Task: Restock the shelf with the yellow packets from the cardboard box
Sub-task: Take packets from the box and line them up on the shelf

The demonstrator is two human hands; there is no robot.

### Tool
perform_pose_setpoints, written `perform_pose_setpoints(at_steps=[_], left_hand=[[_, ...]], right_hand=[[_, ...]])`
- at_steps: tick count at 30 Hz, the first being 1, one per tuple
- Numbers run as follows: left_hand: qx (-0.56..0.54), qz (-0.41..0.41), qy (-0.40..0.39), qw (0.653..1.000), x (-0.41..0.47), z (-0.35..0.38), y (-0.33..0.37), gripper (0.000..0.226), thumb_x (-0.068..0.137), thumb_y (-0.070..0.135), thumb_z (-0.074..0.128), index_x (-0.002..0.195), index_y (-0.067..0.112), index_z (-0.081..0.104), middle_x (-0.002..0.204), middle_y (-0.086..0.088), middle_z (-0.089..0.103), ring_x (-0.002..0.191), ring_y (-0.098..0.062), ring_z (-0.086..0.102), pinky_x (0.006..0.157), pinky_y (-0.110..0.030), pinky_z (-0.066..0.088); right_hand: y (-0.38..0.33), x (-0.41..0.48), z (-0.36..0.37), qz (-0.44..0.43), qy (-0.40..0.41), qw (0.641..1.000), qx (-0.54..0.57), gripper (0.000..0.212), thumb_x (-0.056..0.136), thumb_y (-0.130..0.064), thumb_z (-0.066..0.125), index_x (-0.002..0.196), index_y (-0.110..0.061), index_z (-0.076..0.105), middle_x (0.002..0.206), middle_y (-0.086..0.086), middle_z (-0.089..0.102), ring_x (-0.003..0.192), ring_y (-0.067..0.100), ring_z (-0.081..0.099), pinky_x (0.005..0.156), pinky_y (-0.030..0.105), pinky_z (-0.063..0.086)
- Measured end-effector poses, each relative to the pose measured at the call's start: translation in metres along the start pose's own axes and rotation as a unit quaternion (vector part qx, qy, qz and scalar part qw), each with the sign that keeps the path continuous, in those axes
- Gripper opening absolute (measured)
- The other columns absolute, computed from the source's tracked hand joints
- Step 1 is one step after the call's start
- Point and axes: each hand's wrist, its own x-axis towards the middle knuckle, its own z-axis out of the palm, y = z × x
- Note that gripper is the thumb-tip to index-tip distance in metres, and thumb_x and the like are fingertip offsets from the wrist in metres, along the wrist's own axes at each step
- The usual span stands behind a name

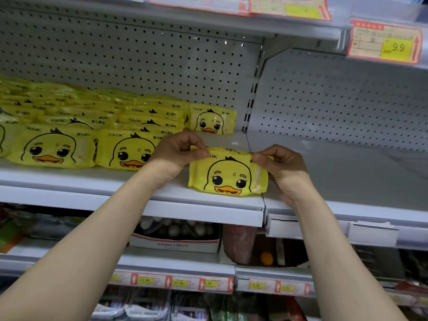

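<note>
A yellow packet (228, 173) with a cartoon duck face stands upright on the white shelf (162, 205), near its front edge. My left hand (178, 147) pinches the packet's top left corner. My right hand (281, 164) pinches its top right corner. Rows of the same yellow packets (92, 126) fill the shelf to the left, and one more packet (212, 121) stands at the back. The cardboard box is out of view.
A bare stretch of shelf (347, 172) lies to the right, past a seam. Perforated back panels (139, 56) rise behind. A price tag (385, 44) hangs from the shelf above. Lower shelves hold a white box (176, 244) and other goods.
</note>
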Motion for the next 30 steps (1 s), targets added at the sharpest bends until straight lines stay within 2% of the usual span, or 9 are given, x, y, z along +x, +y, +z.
perform_pose_setpoints(at_steps=[5,10,14,16,20,23,26,29,30], left_hand=[[-0.037,-0.036,-0.023,0.998,-0.001,-0.005,0.008,0.012,0.083,-0.002,0.069,0.082,0.009,0.062,0.061,0.008,0.066,0.054,-0.002,0.057,0.049,-0.014,0.043],[0.011,-0.015,-0.071,0.997,0.0,-0.004,0.01,0.021,0.08,-0.005,0.071,0.089,0.012,0.064,0.079,0.012,0.071,0.075,-0.004,0.066,0.07,-0.018,0.053],[0.024,0.004,-0.044,0.999,0.0,-0.002,0.006,0.022,0.077,-0.003,0.075,0.083,0.016,0.067,0.08,0.013,0.071,0.08,-0.005,0.065,0.079,-0.025,0.051],[0.028,0.016,-0.02,0.999,0.002,-0.002,0.005,0.019,0.077,-0.002,0.076,0.079,0.015,0.066,0.075,0.013,0.07,0.074,-0.002,0.064,0.075,-0.018,0.05],[0.019,0.028,0.001,0.999,0.004,-0.005,0.005,0.017,0.077,-0.002,0.074,0.077,0.011,0.064,0.07,0.015,0.069,0.065,0.002,0.059,0.067,-0.012,0.046],[0.027,0.036,-0.019,0.999,0.004,-0.006,0.005,0.016,0.078,0.001,0.074,0.081,0.014,0.065,0.076,0.015,0.069,0.075,0.001,0.062,0.074,-0.014,0.046],[0.029,0.037,-0.049,0.998,0.006,-0.003,0.005,0.019,0.081,0.001,0.072,0.091,0.017,0.069,0.09,0.014,0.072,0.091,-0.003,0.065,0.081,-0.015,0.048],[0.049,0.033,-0.051,0.997,0.009,-0.003,0.006,0.017,0.083,0.002,0.071,0.092,0.016,0.072,0.091,0.013,0.073,0.092,-0.001,0.065,0.082,-0.012,0.046],[0.051,0.032,-0.051,0.997,0.01,-0.003,0.006,0.016,0.083,0.002,0.071,0.092,0.016,0.072,0.092,0.012,0.073,0.093,-0.001,0.065,0.083,-0.012,0.046]], right_hand=[[-0.007,0.0,0.002,0.007,-0.018,1.0,0.021,0.008,0.064,-0.017,0.079,0.06,-0.022,0.074,0.066,0.0,0.073,0.057,0.013,0.063,0.055,0.022,0.051],[-0.006,0.003,0.002,-0.012,-0.017,0.999,0.043,0.009,0.057,-0.02,0.083,0.061,-0.022,0.076,0.069,0.001,0.074,0.058,0.014,0.067,0.058,0.025,0.056],[-0.005,0.008,0.001,-0.018,-0.042,0.998,0.031,0.038,0.043,-0.042,0.095,0.069,-0.023,0.077,0.084,0.011,0.076,0.072,0.024,0.068,0.072,0.037,0.058],[-0.004,0.008,-0.001,-0.012,-0.076,0.997,0.022,0.044,0.042,-0.047,0.095,0.075,-0.024,0.078,0.085,0.007,0.076,0.073,0.02,0.068,0.068,0.031,0.058],[-0.005,0.003,-0.001,-0.001,-0.106,0.994,0.018,0.014,0.062,-0.022,0.083,0.073,-0.024,0.075,0.075,0.002,0.075,0.067,0.014,0.069,0.066,0.026,0.059],[-0.003,0.004,0.001,-0.011,-0.072,0.997,0.008,0.021,0.079,-0.001,0.073,0.07,-0.02,0.074,0.07,0.002,0.073,0.063,0.014,0.066,0.067,0.028,0.057],[-0.004,0.007,0.0,-0.01,-0.057,0.998,0.005,0.024,0.08,-0.003,0.073,0.069,-0.024,0.077,0.071,0.001,0.073,0.066,0.016,0.064,0.073,0.032,0.055],[-0.007,0.007,0.0,0.002,-0.069,0.998,0.008,0.007,0.069,-0.02,0.079,0.073,-0.025,0.08,0.078,0.001,0.076,0.073,0.018,0.066,0.078,0.034,0.055],[-0.006,0.008,0.0,0.002,-0.076,0.997,0.006,0.011,0.064,-0.025,0.081,0.075,-0.026,0.08,0.08,0.002,0.076,0.075,0.018,0.067,0.079,0.034,0.055]])
